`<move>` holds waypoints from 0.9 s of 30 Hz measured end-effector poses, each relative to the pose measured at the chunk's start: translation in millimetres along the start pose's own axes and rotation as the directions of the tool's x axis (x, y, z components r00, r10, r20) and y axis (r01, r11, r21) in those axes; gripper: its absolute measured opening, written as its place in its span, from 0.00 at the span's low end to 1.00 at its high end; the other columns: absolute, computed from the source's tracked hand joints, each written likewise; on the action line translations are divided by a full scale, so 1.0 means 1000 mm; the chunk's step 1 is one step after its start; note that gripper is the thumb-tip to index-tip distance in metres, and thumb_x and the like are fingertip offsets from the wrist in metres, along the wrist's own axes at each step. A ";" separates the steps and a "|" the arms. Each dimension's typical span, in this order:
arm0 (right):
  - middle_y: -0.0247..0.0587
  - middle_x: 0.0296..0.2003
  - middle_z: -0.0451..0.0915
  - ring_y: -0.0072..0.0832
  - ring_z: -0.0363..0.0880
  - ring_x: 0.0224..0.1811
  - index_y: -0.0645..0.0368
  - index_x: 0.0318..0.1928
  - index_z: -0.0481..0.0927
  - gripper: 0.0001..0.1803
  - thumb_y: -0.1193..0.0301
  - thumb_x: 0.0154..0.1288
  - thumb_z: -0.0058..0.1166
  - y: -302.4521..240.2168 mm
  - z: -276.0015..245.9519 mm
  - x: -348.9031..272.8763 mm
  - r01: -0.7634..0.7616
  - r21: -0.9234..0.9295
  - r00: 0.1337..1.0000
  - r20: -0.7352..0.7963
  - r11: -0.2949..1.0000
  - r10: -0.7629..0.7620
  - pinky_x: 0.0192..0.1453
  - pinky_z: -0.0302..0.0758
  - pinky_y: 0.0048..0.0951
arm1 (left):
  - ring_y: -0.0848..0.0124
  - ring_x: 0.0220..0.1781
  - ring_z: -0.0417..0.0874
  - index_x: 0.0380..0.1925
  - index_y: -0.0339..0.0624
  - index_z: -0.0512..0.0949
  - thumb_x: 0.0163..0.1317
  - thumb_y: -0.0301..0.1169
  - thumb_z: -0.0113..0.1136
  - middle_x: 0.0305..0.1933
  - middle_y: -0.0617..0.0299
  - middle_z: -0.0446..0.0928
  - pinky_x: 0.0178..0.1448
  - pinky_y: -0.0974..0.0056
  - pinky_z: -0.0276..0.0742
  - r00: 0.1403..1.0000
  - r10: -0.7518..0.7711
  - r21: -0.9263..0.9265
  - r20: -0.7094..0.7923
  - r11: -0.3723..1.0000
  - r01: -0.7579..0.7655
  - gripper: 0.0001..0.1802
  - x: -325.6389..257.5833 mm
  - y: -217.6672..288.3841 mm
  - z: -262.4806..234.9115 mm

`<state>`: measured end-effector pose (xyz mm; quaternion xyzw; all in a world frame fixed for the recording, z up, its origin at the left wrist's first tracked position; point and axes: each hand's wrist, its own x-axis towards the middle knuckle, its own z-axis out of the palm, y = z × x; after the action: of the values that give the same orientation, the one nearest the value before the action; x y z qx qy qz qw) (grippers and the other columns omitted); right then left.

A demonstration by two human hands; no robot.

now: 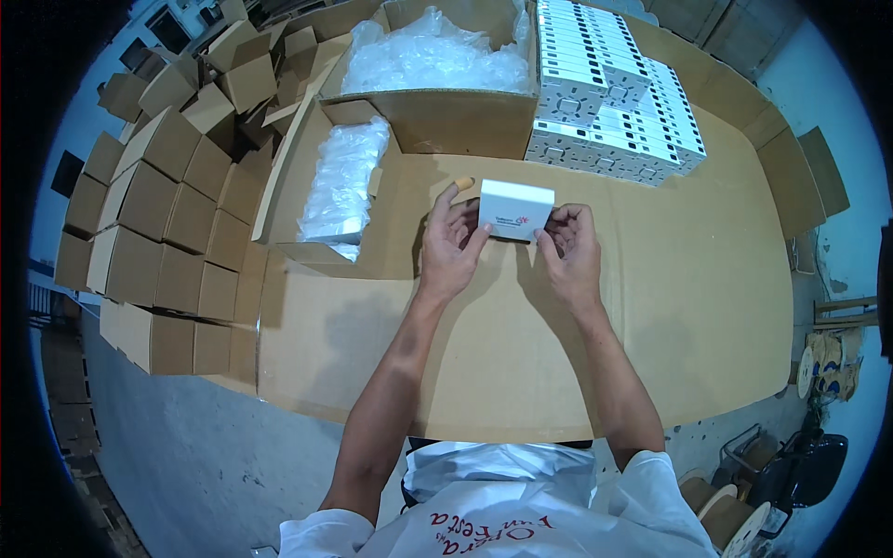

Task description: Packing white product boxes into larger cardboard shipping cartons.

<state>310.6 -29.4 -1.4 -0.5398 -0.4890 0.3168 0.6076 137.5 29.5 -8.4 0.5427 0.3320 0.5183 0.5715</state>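
A small white box with a little red mark and dark print on its near face is held between my two hands over the cardboard-covered table. My left hand grips the box's left end with the thumb at its front corner; one finger, wrapped in a tan bandage, points up off the box. At the other end, my right hand has its thumb on the lower front edge and its fingers behind. To the left lies an open carton with a row of items in clear bubble wrap.
A larger open carton full of clear bubble bags stands at the back. Beside it rise stacked white boxes with dark printed marks. Brown cartons are piled left of the table. A black chair and cable reels stand lower right.
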 end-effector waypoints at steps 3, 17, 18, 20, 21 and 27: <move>0.48 0.47 0.80 0.31 0.84 0.51 0.63 0.54 0.66 0.19 0.85 0.66 0.56 0.003 -0.005 0.002 0.002 -0.088 1.000 -0.015 0.996 -0.004 0.54 0.81 0.31 | 0.63 0.59 0.81 0.67 0.31 0.64 0.65 0.18 0.61 0.55 0.47 0.79 0.64 0.61 0.78 0.997 0.078 0.072 0.001 0.994 -0.078 0.31 0.001 -0.004 0.001; 0.50 0.49 0.82 0.37 0.85 0.53 0.64 0.56 0.70 0.20 0.83 0.65 0.58 0.001 -0.009 0.014 0.006 -0.184 0.999 0.051 0.983 0.003 0.60 0.81 0.35 | 0.59 0.60 0.83 0.65 0.33 0.66 0.60 0.24 0.67 0.55 0.46 0.81 0.66 0.58 0.76 0.995 0.091 0.606 0.033 0.790 -0.093 0.33 0.004 0.013 0.003; 0.50 0.49 0.82 0.37 0.85 0.53 0.64 0.56 0.70 0.20 0.83 0.65 0.58 -0.001 -0.007 0.015 0.015 -0.176 0.998 0.058 0.984 -0.004 0.60 0.81 0.35 | 0.59 0.60 0.83 0.65 0.33 0.66 0.60 0.24 0.67 0.55 0.46 0.81 0.66 0.58 0.76 0.995 0.099 0.612 0.027 0.785 -0.095 0.33 0.004 0.014 0.004; 0.49 0.48 0.82 0.36 0.85 0.52 0.64 0.56 0.70 0.22 0.82 0.64 0.61 -0.005 -0.006 0.014 -0.007 -0.204 0.999 0.041 0.979 0.016 0.57 0.81 0.34 | 0.57 0.66 0.77 0.68 0.31 0.63 0.62 0.25 0.66 0.59 0.44 0.77 0.70 0.55 0.71 0.960 0.281 0.545 0.021 0.801 -0.246 0.35 0.000 0.017 0.006; 0.49 0.48 0.82 0.36 0.85 0.52 0.64 0.56 0.70 0.22 0.82 0.64 0.61 -0.009 -0.005 0.013 0.001 -0.197 0.999 0.047 0.980 0.008 0.57 0.81 0.34 | 0.57 0.66 0.77 0.68 0.31 0.63 0.62 0.25 0.66 0.59 0.44 0.77 0.70 0.55 0.71 0.957 0.289 0.551 0.018 0.796 -0.250 0.35 -0.004 0.022 0.003; 0.51 0.49 0.81 0.38 0.84 0.52 0.64 0.58 0.69 0.27 0.81 0.59 0.63 -0.028 -0.005 0.006 0.025 -0.255 0.999 0.045 0.967 -0.014 0.59 0.80 0.36 | 0.59 0.55 0.81 0.62 0.33 0.70 0.65 0.27 0.62 0.52 0.51 0.78 0.60 0.56 0.75 0.911 0.413 0.661 -0.021 0.689 -0.297 0.26 0.013 0.098 0.012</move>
<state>313.1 -31.9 27.7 -0.6018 -0.5440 0.2564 0.5255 128.9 26.6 90.8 0.7134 0.4245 0.5171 0.2084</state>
